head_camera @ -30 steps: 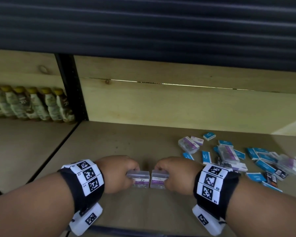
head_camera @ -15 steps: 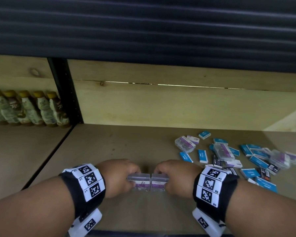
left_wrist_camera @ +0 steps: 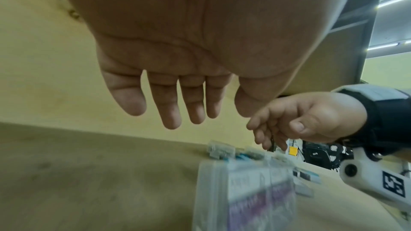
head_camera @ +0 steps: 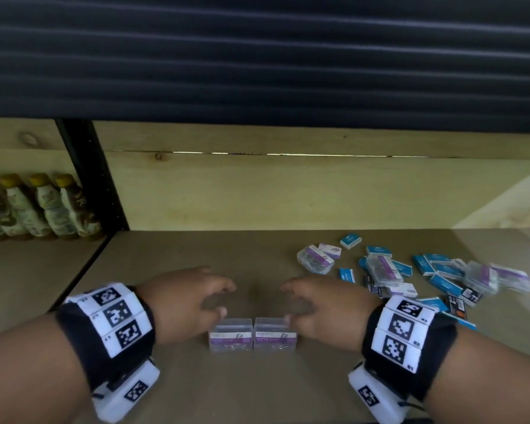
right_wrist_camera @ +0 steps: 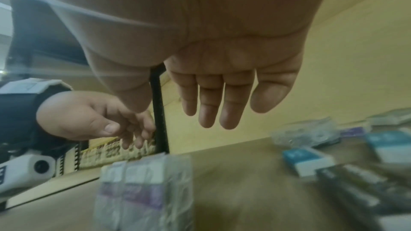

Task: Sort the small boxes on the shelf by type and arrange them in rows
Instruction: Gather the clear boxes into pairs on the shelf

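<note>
My left hand [head_camera: 185,304] is over the brown board of the shelf [head_camera: 172,258], palm down, with the fingers [left_wrist_camera: 171,104] straight and a little spread. It holds nothing. My right hand [head_camera: 328,307] is the same on the other side: the fingers [right_wrist_camera: 229,104] are stretched out and relaxed, and nothing is between them.

Between my two hands, near the front edge of the shelf, stand two small clear plastic boxes with purple and white labels. The left clear box [head_camera: 230,335] and the right clear box [head_camera: 275,334] touch each other side by side and make a short row, both upright with the label to me. The thumb side of each hand is just beside its box; if the skin touches the plastic I cannot tell. In both wrist views these boxes are blurred.

To the right, well apart from this row, lies the mixed pile of small boxes [head_camera: 416,276]. In it I see flat blue cardboard boxes with a white end [head_camera: 350,241], more clear plastic boxes with purple labels [head_camera: 315,260], and some dark boxes with a printed code [head_camera: 456,305]. They lie at many angles, some on top of others.

Behind the shelf is a back wall of pale wooden boards [head_camera: 288,191]. A black metal post [head_camera: 89,175] divides my section from the one on the left, where bottles with yellow caps [head_camera: 40,206] stand in a row against the wall.
</note>
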